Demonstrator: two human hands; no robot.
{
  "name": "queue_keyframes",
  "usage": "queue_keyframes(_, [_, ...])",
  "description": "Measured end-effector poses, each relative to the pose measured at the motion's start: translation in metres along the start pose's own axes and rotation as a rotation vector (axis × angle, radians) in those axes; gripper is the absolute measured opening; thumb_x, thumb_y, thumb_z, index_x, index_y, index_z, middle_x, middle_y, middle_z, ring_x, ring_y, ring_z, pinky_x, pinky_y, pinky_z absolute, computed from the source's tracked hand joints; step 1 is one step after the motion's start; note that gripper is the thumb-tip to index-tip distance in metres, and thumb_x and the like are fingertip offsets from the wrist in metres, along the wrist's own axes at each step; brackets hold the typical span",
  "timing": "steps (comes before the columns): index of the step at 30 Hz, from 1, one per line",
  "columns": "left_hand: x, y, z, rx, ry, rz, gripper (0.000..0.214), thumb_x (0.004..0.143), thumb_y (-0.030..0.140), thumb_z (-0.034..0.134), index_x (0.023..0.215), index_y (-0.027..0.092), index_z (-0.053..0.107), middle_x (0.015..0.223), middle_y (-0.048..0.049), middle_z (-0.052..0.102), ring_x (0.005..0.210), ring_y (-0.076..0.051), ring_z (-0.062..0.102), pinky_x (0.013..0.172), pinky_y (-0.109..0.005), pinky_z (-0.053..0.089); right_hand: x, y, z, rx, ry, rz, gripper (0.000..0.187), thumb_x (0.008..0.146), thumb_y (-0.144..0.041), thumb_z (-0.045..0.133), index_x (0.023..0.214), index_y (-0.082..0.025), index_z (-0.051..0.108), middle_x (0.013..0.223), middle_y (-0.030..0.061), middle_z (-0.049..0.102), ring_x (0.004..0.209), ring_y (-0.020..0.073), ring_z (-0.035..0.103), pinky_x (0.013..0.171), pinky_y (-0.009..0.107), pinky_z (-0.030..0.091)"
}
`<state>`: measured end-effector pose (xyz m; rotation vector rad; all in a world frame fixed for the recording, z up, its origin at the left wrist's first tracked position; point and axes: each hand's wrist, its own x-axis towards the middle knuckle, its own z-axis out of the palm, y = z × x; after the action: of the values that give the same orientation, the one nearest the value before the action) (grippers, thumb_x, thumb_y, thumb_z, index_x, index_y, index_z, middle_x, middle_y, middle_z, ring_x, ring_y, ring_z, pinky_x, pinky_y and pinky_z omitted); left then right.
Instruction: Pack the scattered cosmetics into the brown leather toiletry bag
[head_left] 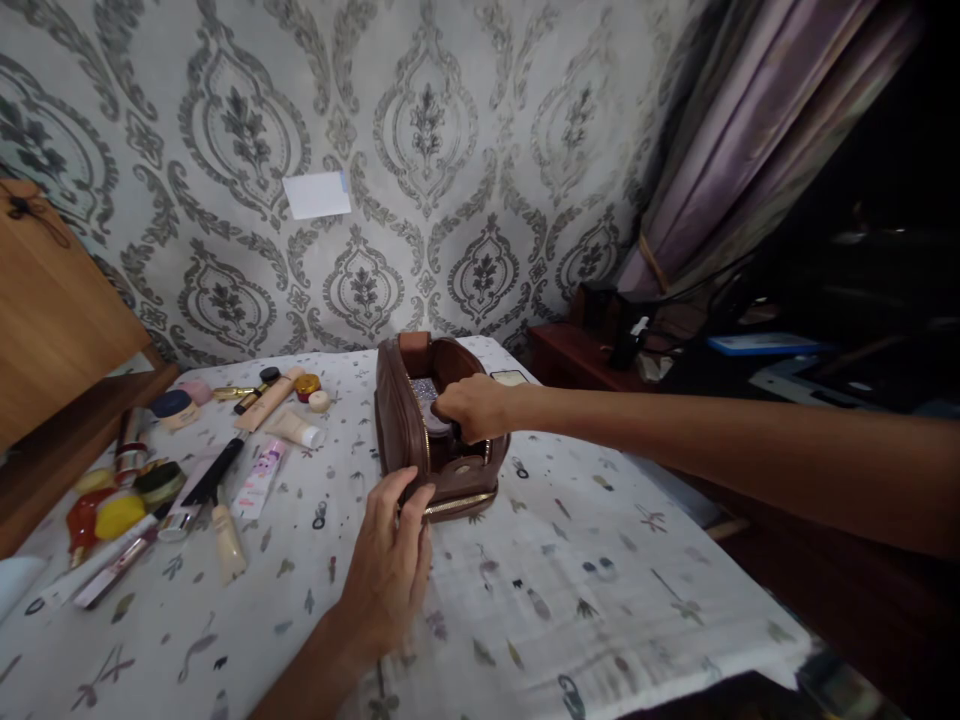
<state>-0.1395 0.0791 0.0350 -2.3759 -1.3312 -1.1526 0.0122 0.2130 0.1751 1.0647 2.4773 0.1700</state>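
Observation:
A brown leather-look cosmetic bag [391, 420] stands unzipped on the cloth-covered table, its gold-toothed zip spread apart. At its near left corner, my left hand [394, 565] grips the edge with its fingertips. My right hand [474, 405] reaches in from the right and is closed inside the bag's mouth; its fingertips are partly hidden, and I cannot make out what they hold. Beside that hand, a glittery silver item [424, 390] shows inside the bag. The bottom of the bag is hidden.
Cosmetics lie at the left: a beige tube [270, 398], a pink-and-white tube [260, 478], a dark-lidded jar [175, 408], a yellow round item [120, 515] and several others. A wooden board [60, 320] stands far left. Wallpaper rises behind; a dark red surface [559, 345] lies right.

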Motion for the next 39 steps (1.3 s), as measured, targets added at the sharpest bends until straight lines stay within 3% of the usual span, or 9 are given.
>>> queue_keyframes(13, [-0.001, 0.0, 0.001, 0.005, -0.007, 0.005, 0.042, 0.091, 0.005, 0.042, 0.132, 0.015, 0.044, 0.133, -0.0175, 0.045, 0.126, -0.026, 0.047, 0.099, -0.044, 0.052, 0.007, -0.001, 0.002, -0.088, -0.004, -0.08, 0.039, 0.08, -0.016, 0.064, 0.119, -0.01, 0.066, 0.113, 0.0192, 0.071, 0.113, 0.0329, 0.065, 0.087, 0.038, 0.053])
queue_keyframes(23, [0.0, 0.0, 0.001, -0.002, 0.0, 0.002, 0.041, 0.091, 0.006, 0.042, 0.131, 0.014, 0.045, 0.132, -0.0172, 0.046, 0.125, -0.026, 0.048, 0.1, -0.042, 0.051, 0.005, -0.004, -0.004, -0.103, -0.076, -0.059, 0.036, 0.082, -0.012, 0.06, 0.117, -0.01, 0.067, 0.114, 0.0193, 0.07, 0.113, 0.0313, 0.065, 0.087, 0.037, 0.052])
queue_keyframes(30, [-0.001, -0.001, 0.002, 0.004, -0.02, -0.006, 0.041, 0.091, 0.007, 0.042, 0.131, 0.016, 0.044, 0.134, -0.0171, 0.046, 0.126, -0.027, 0.049, 0.098, -0.045, 0.052, 0.0, -0.007, -0.008, -0.099, -0.045, -0.056, 0.038, 0.085, -0.013, 0.063, 0.122, -0.01, 0.065, 0.123, 0.0181, 0.068, 0.122, 0.0309, 0.06, 0.099, 0.04, 0.048])
queue_keyframes(39, [0.0, 0.0, 0.001, 0.009, -0.01, 0.004, 0.04, 0.092, 0.006, 0.041, 0.13, 0.015, 0.045, 0.133, -0.0173, 0.044, 0.125, -0.026, 0.048, 0.098, -0.042, 0.053, 0.002, -0.006, -0.009, -0.073, -0.036, -0.059, 0.035, 0.085, -0.011, 0.06, 0.119, -0.009, 0.066, 0.12, 0.018, 0.069, 0.118, 0.0304, 0.062, 0.096, 0.039, 0.048])
